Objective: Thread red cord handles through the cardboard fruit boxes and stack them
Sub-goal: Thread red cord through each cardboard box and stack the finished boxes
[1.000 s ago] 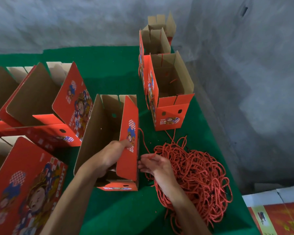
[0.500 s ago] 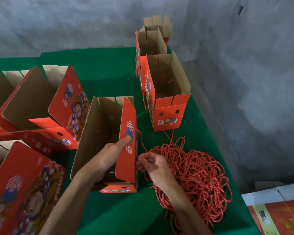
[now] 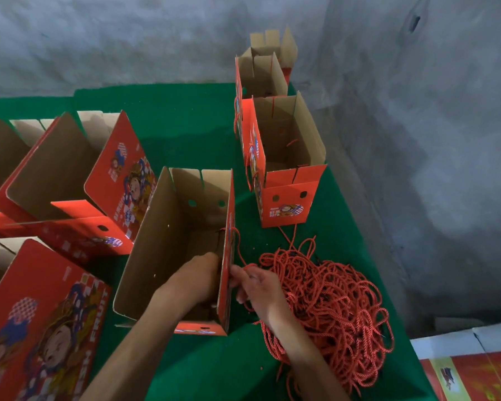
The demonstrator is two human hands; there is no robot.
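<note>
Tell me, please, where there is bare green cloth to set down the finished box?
The widest bare patch of green cloth lies at the back, between the wall, the left boxes and the threaded boxes. A smaller strip lies near the front edge. The right side is crowded by the cord pile.

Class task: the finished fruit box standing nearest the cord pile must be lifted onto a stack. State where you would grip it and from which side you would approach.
Judging by its pose, grip the finished fruit box from above, by its two long side walls just below the rim. It stands upright with its flaps open, so the top is clear. The red cord handle hangs loose on its left face, so it offers an alternative hold.
</note>
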